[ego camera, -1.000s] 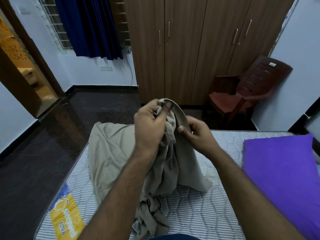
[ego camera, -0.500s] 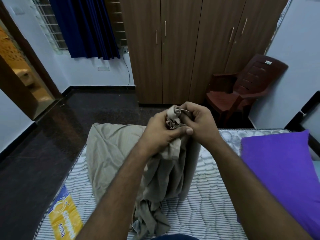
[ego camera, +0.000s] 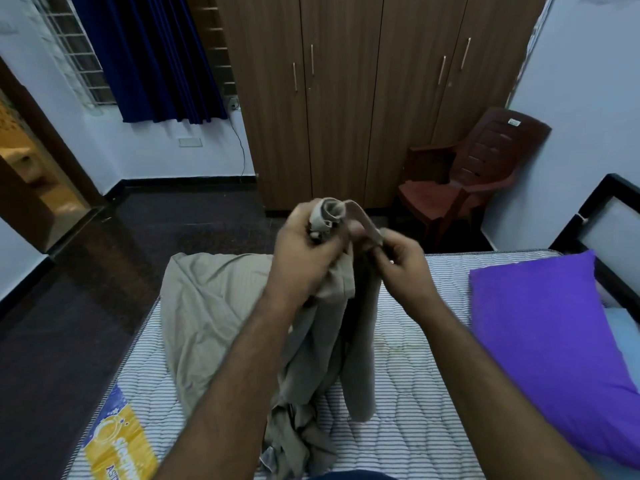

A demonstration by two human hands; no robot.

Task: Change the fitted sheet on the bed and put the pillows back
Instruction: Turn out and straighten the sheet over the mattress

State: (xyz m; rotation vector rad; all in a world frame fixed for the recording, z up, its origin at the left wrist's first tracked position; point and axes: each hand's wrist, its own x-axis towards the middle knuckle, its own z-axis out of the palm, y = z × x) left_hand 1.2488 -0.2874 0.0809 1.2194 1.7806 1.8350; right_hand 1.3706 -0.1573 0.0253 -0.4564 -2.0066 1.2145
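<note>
Head view, sheet: the beige fitted sheet (ego camera: 214, 317) lies bunched on the bare striped mattress (ego camera: 408, 427), one end lifted into the air in front of the person, the rest trailing down to the bed.
Head view, left hand: the left hand (ego camera: 304, 251) is curled tight round a gathered wad of the sheet's edge, which pokes out above the fist.
Head view, right hand: the right hand (ego camera: 401, 265) pinches a narrow band of the same edge between thumb and fingertips, just beside the left.
Head view, step: judged as hunting for a corner or the elastic hem before spreading the sheet.
Head view, risk: the hem looks twisted between the hands; pulling it wide now could spread the sheet inside out or turned the wrong way, since no corner is plainly found.
Head view, second risk: the trailing heap near the person's body could snag under them when the sheet is flung open.
Head view, in the way: the purple pillow (ego camera: 554, 358) lies on the mattress to the right, where the sheet must go; it needs lifting off.
Head view, around: a brown plastic chair (ego camera: 471, 188) and wooden wardrobe (ego camera: 346, 98) stand beyond the bed, a blue curtain (ego camera: 156, 57) at the window.
</note>
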